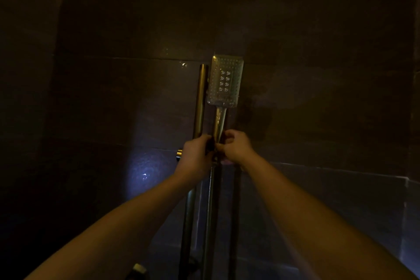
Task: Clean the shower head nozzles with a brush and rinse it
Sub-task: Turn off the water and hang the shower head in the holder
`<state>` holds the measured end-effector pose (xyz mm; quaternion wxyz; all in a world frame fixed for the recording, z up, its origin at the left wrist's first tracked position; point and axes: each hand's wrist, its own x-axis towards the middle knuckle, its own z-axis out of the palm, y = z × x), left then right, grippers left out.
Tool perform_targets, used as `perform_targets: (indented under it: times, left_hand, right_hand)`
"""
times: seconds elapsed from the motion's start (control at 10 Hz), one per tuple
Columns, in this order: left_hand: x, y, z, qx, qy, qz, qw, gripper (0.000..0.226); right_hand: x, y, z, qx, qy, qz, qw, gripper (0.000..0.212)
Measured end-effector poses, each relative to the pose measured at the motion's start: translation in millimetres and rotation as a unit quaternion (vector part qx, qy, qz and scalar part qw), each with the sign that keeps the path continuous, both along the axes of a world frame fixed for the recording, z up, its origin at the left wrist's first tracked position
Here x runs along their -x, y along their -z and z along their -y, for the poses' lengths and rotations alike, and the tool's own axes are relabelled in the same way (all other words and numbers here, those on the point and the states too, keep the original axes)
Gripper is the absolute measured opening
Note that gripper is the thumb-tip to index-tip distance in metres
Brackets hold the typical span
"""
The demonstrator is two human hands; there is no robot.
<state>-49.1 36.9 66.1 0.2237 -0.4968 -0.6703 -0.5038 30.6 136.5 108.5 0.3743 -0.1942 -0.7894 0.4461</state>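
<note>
Now the handheld shower head [226, 79] is being shown upright, nozzle face turned outward, at twelve o'clock above both hands. The left hand [197, 151] is being wrapped round the slide rail [200, 102], fingers curled, at nine o'clock of the handle [219, 120]. The right hand [236, 148] is being closed on the handle's base, thumb and fingers pinching it. The mount itself is being hidden by the hands. The hose [211, 191] is hanging toward six o'clock. No brush is being seen. By the look of it, the head is being worked free. Risk is being carried here: the metal looks wet and the light is poor, so the handle could slip from that pinch and be knocked against the tiled wall [318, 98], or the hose could snag and jerk it loose.
</note>
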Motion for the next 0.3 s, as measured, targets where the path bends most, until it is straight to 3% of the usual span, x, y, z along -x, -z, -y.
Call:
perform_targets:
  times: [0.2,0.3]
  left_hand:
    - [-15,7,28,0.113,-0.064,-0.102,0.986,0.020]
    - [-33,18,39,0.167,-0.102,-0.125,0.973,0.031]
  right_hand:
    - [-25,22,4,-0.025,0.018,0.025,0.999,0.008]
    - [-44,38,11,-0.105,0.023,0.050,0.993,0.014]
